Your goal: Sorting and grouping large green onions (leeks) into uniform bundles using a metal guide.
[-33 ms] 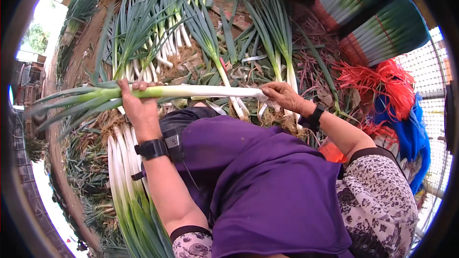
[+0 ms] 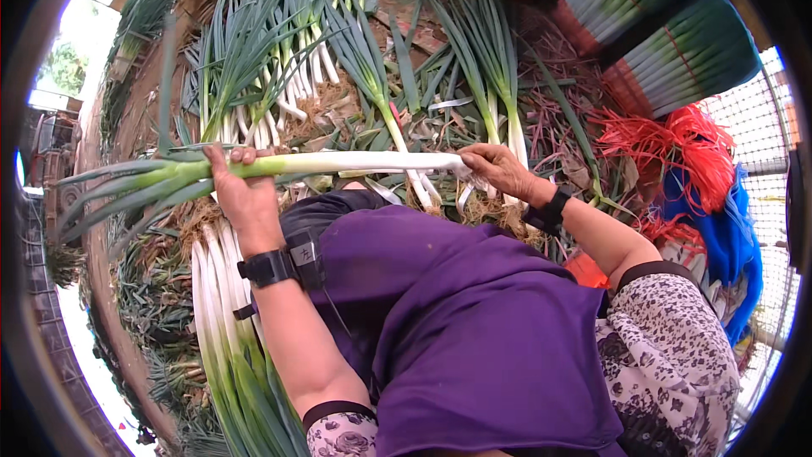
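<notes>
- The long leek is grasped by the left hand below its leaves and pinched near the root end by the right hand, presumably for level support.
- Between both sets of fingers, a smooth, pale cylinder is formed; ribbon-like leaves are fanned beyond the left fingers.
- Below these, glossy leeks are laid parallel, apparently for alignment.
</notes>
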Tool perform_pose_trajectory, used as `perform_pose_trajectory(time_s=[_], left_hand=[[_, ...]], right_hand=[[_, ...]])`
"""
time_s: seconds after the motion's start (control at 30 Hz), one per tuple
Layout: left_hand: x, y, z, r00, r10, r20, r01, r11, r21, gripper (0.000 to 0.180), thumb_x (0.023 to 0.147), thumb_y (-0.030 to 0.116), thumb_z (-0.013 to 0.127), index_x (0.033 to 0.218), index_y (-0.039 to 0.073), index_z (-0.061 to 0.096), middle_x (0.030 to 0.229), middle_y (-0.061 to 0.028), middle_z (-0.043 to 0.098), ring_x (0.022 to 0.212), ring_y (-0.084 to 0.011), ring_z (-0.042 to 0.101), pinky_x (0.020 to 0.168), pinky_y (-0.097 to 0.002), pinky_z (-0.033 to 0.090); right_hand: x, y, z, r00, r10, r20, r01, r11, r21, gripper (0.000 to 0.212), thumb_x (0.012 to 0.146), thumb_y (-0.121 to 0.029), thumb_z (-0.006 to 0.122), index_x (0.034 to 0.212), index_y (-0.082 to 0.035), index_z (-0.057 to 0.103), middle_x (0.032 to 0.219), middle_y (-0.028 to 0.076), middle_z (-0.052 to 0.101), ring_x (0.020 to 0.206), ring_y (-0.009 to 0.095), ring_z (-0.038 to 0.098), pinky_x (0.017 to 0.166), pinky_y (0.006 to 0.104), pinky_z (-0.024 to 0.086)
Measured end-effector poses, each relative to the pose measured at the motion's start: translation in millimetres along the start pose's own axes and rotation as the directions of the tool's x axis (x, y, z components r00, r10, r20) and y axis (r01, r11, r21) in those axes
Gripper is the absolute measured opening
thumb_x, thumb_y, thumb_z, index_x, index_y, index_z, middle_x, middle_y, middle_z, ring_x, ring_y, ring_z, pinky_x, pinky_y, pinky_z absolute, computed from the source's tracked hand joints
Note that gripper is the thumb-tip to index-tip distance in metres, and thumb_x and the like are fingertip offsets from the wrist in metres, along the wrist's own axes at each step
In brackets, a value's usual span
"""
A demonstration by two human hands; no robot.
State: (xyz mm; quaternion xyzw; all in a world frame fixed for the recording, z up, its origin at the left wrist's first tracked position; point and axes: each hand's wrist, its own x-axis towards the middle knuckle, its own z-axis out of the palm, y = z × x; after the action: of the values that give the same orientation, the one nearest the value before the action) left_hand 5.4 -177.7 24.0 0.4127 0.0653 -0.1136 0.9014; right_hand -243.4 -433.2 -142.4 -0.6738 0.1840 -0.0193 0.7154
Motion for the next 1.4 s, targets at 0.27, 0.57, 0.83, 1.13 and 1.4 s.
perform_pose_trajectory(time_s=[0.27, 0.57, 0.83, 1.13, 1.4], left_hand=[[4, 27, -34, 0.999, 0.045, 0.007, -0.045, 0.998, -0.039, 0.031, 0.1, 0.034, 0.051, 0.087, 0.006, 0.05, 0.073, -0.0037, 0.047, 0.067, -0.0159, 0.048, 0.073, -0.0348, 0.045], [-11, 27, -56, 0.977, 0.197, -0.079, -0.183, 0.972, 0.15, 0.024, 0.092, 0.014, 0.066, 0.107, -0.003, 0.06, 0.1, -0.0106, 0.062, 0.096, -0.0221, 0.062, 0.09, -0.0372, 0.053], [-7, 39, -70, 0.928, 0.337, -0.161, -0.333, 0.942, 0.052, 0.013, 0.085, 0.005, 0.072, 0.093, 0.004, 0.061, 0.083, -0.0065, 0.063, 0.069, -0.0134, 0.059, 0.065, -0.0274, 0.053], [-25, 26, -50, 0.912, 0.297, -0.284, -0.314, 0.949, -0.016, 0.016, 0.088, 0.016, 0.072, 0.091, 0.007, 0.059, 0.077, 0.0002, 0.057, 0.063, -0.0101, 0.049, 0.062, -0.0265, 0.045], [-35, 31, -57, 0.896, 0.286, -0.341, -0.295, 0.955, 0.026, 0.02, 0.09, 0.024, 0.069, 0.091, 0.011, 0.054, 0.073, 0.0024, 0.046, 0.062, -0.0106, 0.042, 0.066, -0.0286, 0.042]], right_hand=[[6, -5, 16, 0.797, -0.604, 0.03, 0.52, 0.659, -0.543, 0.037, 0.085, -0.008, 0.071, 0.12, 0.001, 0.062, 0.099, 0.014, 0.069, 0.082, 0.025, 0.068, 0.074, 0.0308, 0.054], [16, -26, 34, 0.85, -0.412, -0.328, 0.361, 0.91, -0.207, 0.022, 0.096, -0.013, 0.06, 0.104, 0.006, 0.068, 0.085, 0.003, 0.07, 0.077, 0.008, 0.061, 0.07, 0.0235, 0.051], [-2, -13, -34, 0.951, -0.058, -0.304, -0.246, 0.457, -0.855, 0.053, 0.093, -0.047, 0.054, 0.109, 0.003, 0.059, 0.103, 0.026, 0.065, 0.1, 0.04, 0.062, 0.084, 0.0445, 0.051], [12, -86, 67, 0.599, -0.76, 0.254, 0.594, 0.209, -0.777, 0.049, 0.075, -0.022, 0.077, 0.118, -0.006, 0.058, 0.115, 0.012, 0.062, 0.108, 0.031, 0.057, 0.09, 0.0414, 0.047], [21, -70, 68, 0.699, -0.707, 0.112, 0.552, 0.433, -0.713, 0.01, 0.084, -0.001, 0.058, 0.092, -0.005, 0.062, 0.087, 0.014, 0.064, 0.079, 0.034, 0.063, 0.067, 0.0413, 0.051]])
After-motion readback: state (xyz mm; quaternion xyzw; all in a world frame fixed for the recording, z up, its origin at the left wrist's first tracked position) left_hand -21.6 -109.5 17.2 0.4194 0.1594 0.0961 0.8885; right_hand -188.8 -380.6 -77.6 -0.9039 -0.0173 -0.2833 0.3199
